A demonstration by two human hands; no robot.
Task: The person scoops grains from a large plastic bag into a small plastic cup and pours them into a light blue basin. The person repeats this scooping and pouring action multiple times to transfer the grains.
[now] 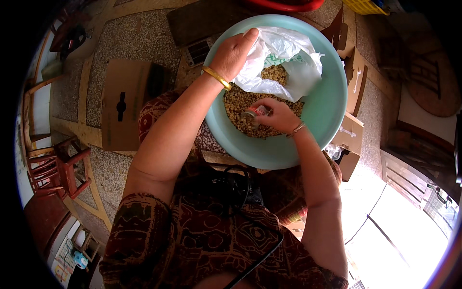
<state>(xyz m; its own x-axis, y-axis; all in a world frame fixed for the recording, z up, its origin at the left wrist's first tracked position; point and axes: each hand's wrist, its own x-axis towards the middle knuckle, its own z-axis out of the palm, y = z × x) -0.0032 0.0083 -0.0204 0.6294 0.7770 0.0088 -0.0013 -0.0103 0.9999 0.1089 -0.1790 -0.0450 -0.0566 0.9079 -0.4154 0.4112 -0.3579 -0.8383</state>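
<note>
A large pale green plastic basin (325, 119) stands before me with many small tan kernels or beans (238, 97) at its bottom. My left hand (234, 54) grips the rim of a white plastic bag (288, 39) and holds it over the basin. More of the same kernels show inside the bag's mouth. Low over the loose kernels, my right hand (276, 115) holds a small clear cup or jar (254, 111) with red on it, tilted. Whether the cup has kernels in it I cannot tell.
A closed cardboard box (124, 104) stands left of the basin, and opened cartons (355, 83) stand on its right. Beyond are a red basin (288, 5) and a yellow plastic basket (366, 6). A flat device with a dark panel (198, 52) lies by the basin's left rim. Wooden chairs (61, 168) are far left.
</note>
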